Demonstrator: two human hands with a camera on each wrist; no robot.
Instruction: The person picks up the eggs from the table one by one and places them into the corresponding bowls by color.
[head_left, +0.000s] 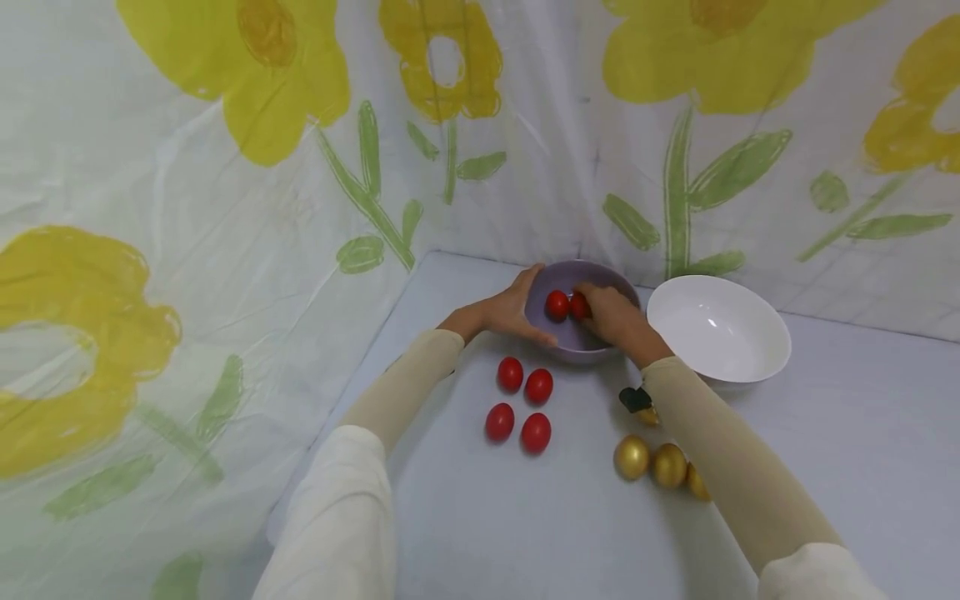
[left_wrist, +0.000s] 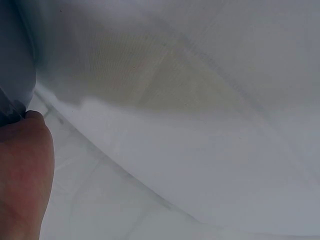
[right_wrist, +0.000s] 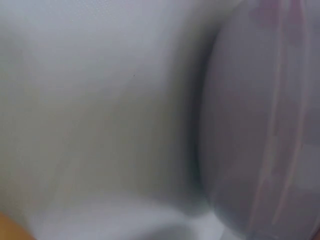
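Observation:
A purple bowl (head_left: pixel 572 340) stands near the back of the table, tilted a little toward me in the head view. My left hand (head_left: pixel 510 310) holds it by the left side, fingers at the far rim and thumb along the near rim. In the left wrist view, part of that hand (left_wrist: pixel 24 175) meets the bowl's edge. My right hand (head_left: pixel 613 317) reaches inside and grips a red egg (head_left: pixel 579 307), partly hidden by the fingers. Beside it in the bowl lies another red egg (head_left: pixel 557 306). Only the bowl's outer wall (right_wrist: pixel 245 135) shows clearly in the right wrist view.
Several red eggs (head_left: pixel 510 375) lie on the table (head_left: pixel 465 517) in front of the bowl. Right of them are several golden eggs (head_left: pixel 669 465), partly covered by my right forearm. A white bowl (head_left: pixel 720 329) stands at the right. Flowered curtains (head_left: pixel 525 200) border the table.

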